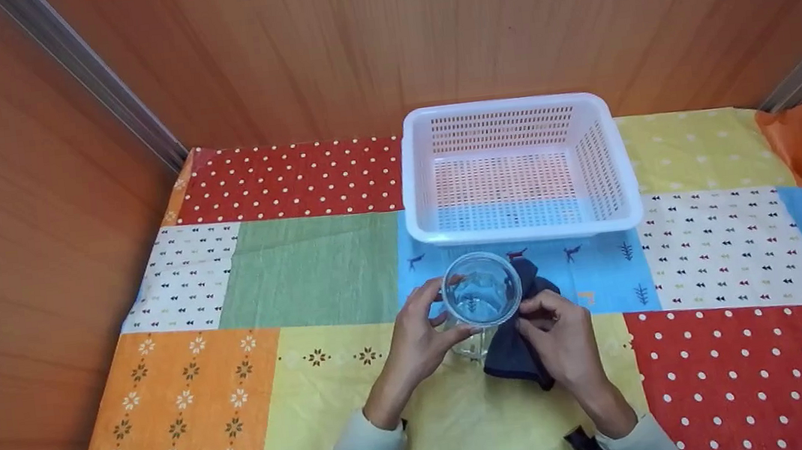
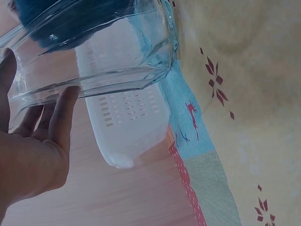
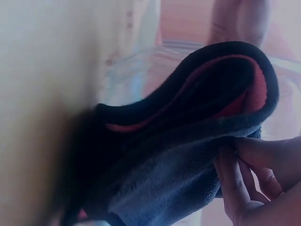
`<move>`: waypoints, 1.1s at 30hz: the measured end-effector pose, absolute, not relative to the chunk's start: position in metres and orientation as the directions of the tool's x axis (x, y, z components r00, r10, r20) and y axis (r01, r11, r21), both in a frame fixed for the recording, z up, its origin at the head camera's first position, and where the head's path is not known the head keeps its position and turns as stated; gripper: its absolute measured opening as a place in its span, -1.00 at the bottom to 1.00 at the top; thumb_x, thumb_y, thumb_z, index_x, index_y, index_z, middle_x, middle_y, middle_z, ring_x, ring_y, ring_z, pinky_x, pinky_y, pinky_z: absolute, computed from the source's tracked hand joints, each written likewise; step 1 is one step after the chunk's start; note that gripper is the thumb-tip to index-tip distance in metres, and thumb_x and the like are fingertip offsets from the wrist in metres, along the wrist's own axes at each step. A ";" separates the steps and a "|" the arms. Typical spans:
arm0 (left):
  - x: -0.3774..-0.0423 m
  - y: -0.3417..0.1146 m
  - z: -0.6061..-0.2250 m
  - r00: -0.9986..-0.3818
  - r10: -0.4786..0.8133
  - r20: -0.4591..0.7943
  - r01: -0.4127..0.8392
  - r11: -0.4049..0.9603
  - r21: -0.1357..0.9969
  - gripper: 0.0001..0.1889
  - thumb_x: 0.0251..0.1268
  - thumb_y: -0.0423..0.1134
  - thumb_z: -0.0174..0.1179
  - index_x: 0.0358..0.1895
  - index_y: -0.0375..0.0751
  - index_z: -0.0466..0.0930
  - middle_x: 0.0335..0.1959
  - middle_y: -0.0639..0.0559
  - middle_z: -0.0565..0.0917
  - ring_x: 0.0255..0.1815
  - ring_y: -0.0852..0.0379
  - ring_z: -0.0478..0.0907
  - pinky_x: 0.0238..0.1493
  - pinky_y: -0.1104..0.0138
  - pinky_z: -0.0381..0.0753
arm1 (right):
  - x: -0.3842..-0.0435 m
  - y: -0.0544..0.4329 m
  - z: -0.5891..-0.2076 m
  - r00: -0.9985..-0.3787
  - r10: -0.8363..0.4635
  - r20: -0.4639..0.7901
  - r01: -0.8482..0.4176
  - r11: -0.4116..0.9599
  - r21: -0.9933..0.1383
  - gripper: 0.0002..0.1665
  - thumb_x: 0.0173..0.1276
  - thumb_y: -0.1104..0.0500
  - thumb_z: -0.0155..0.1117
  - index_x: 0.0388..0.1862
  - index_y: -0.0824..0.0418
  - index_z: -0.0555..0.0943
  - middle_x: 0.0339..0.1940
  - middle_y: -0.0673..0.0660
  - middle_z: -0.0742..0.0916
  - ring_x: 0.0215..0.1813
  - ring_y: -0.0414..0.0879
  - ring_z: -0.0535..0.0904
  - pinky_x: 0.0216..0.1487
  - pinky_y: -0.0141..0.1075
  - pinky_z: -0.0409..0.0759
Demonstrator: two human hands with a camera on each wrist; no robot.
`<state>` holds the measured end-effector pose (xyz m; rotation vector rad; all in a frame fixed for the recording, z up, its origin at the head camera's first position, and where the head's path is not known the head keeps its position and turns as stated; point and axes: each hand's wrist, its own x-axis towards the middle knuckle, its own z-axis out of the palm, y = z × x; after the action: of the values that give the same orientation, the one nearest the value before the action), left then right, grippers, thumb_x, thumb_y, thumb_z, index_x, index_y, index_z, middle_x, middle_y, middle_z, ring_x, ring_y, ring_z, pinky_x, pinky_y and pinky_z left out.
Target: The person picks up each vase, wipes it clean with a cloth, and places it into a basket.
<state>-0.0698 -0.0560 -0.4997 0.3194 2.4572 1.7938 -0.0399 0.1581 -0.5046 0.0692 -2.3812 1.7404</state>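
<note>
Head view has a clear glass (image 1: 472,309) over the near part of the patchwork tablecloth (image 1: 315,265), mouth upward, just in front of a white basket (image 1: 522,231). The left hand (image 1: 417,336) holds it by the upper left side, with thumb and fingers apart and curled round the wall; gripping from one side probably steadies the glass and leaves its opposite side free. Whether the base rests on the tablecloth or hangs just above it, I cannot tell.

That opposite side is where the right hand (image 1: 567,342) works. Its thumb and fingers are clamped together on a dark cloth (image 1: 510,356), which lies along the outside of the glass and hangs down beside it. Pinching a fold rather than bunching the whole cloth likely lets the fingers guide it along the curved wall. In the right wrist view the cloth is doubled into a loop, its reddish inner face showing; the doubling may give a thicker pad.

The basket stands beyond both hands, close to the wooden wall (image 1: 321,53), a position that seems to keep it within reach yet out of the elbows' way.
</note>
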 end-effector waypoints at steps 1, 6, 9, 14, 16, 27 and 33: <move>-0.070 -0.056 -0.499 -0.975 0.215 0.055 0.119 0.296 0.948 -0.30 0.09 -0.35 0.63 0.35 -0.16 0.59 0.21 -0.19 0.64 0.20 -0.11 0.59 0.10 -0.03 0.76 | -0.040 0.157 -0.502 -0.978 0.075 0.193 -0.164 0.288 -0.943 -0.81 0.21 0.63 0.41 -0.30 0.42 0.70 -0.23 0.27 0.73 -0.19 -0.21 0.76 -0.09 -0.50 0.73; -0.069 -0.056 -0.499 -0.974 0.220 0.051 0.117 0.300 0.947 -0.31 0.12 -0.34 0.62 0.36 -0.18 0.58 0.23 -0.21 0.63 0.21 -0.11 0.59 0.11 0.00 0.76 | -0.040 0.154 -0.494 -0.972 0.084 0.221 -0.195 0.243 -0.950 -0.82 0.21 0.65 0.40 -0.32 0.45 0.68 -0.23 0.27 0.72 -0.16 -0.33 0.71 -0.07 -0.47 0.74; -0.069 -0.056 -0.499 -0.973 0.223 0.051 0.118 0.299 0.947 -0.30 0.13 -0.31 0.61 0.37 -0.19 0.56 0.24 -0.21 0.62 0.21 -0.10 0.59 0.11 -0.01 0.76 | -0.040 0.154 -0.495 -0.972 0.089 0.219 -0.190 0.253 -0.949 -0.81 0.20 0.64 0.41 -0.33 0.43 0.69 -0.23 0.26 0.72 -0.15 -0.34 0.71 -0.06 -0.48 0.74; -0.070 -0.056 -0.499 -0.971 0.230 0.062 0.133 0.310 0.942 -0.29 0.15 -0.31 0.60 0.40 -0.20 0.54 0.27 -0.18 0.62 0.24 -0.10 0.58 0.12 0.01 0.76 | -0.040 0.153 -0.496 -0.971 0.095 0.218 -0.189 0.250 -0.950 -0.82 0.22 0.64 0.40 -0.32 0.43 0.69 -0.22 0.27 0.72 -0.13 -0.32 0.71 -0.05 -0.47 0.73; -0.070 -0.056 -0.500 -0.971 0.230 0.064 0.137 0.319 0.938 -0.29 0.15 -0.33 0.60 0.40 -0.19 0.55 0.30 -0.14 0.62 0.28 -0.09 0.56 0.12 0.04 0.76 | -0.039 0.153 -0.496 -0.972 0.100 0.213 -0.183 0.250 -0.951 -0.82 0.22 0.64 0.40 -0.31 0.43 0.69 -0.22 0.27 0.72 -0.13 -0.32 0.71 -0.05 -0.47 0.73; -0.060 -0.046 -0.501 -0.973 0.145 0.177 0.223 0.422 0.879 -0.30 0.11 -0.24 0.63 0.36 -0.16 0.59 0.28 -0.05 0.66 0.26 -0.04 0.57 0.00 0.15 0.81 | -0.035 0.150 -0.498 -0.965 0.145 0.220 -0.176 0.265 -0.948 -0.81 0.22 0.62 0.43 -0.24 0.43 0.73 -0.20 0.29 0.75 -0.09 -0.33 0.71 -0.01 -0.48 0.71; -0.052 -0.032 -0.507 -0.950 -0.007 0.312 0.259 0.538 0.802 -0.28 0.00 -0.12 0.69 0.28 -0.15 0.62 0.15 0.00 0.70 0.07 0.02 0.66 -0.15 0.22 0.79 | -0.031 0.146 -0.499 -0.961 0.171 0.217 -0.165 0.272 -0.948 -0.80 0.19 0.61 0.46 -0.25 0.43 0.74 -0.23 0.27 0.74 -0.12 -0.29 0.72 -0.05 -0.50 0.71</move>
<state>-0.0521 -0.0317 -0.5067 0.2513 2.9929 1.6422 -0.0314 0.1458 -0.4991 -0.0057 -2.2698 1.7432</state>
